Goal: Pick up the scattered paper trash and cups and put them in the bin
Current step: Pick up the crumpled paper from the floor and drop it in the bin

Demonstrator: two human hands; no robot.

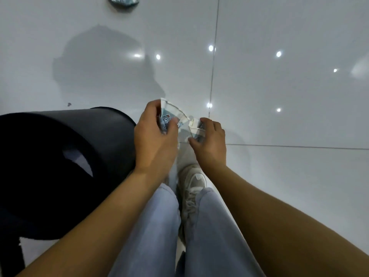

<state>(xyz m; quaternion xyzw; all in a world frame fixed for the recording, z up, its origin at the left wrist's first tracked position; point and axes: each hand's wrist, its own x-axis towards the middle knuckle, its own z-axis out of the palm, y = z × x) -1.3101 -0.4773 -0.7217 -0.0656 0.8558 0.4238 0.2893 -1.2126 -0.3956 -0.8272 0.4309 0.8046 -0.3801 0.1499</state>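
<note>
From the head camera I look straight down over my own legs at a glossy white tiled floor (279,186). My left hand (154,134) is clamped on a crushed paper cup (166,118), thumb pressed across its printed side where a small blue cartoon figure shows, fingers wrapped round the far edge. My right hand (209,140) pinches a second flattened paper cup (194,127), thumb on the near side and fingers curled over the top. The two cups touch or overlap between my hands; I cannot tell whether they are joined or only pressed together. Both are held up off the floor, just right of the bin.

The bin (95,128) is a dark round container standing on the floor at the left, its wall right beside my left wrist. Its mouth faces the camera, and deep inside I see a pale patch; what it is, I cannot tell.

Far away at the top left edge lies another crumpled paper piece (123,1) with the same blue print, well apart from my hands and cut off by the frame. A tiny dark scrap (69,104) sits on the floor just beyond the bin's far rim.

Below my hands are my light blue trousers (159,226) and one grey-and-white sneaker (192,184) planted on the tile. Ceiling lights reflect as bright spots across the floor.
</note>
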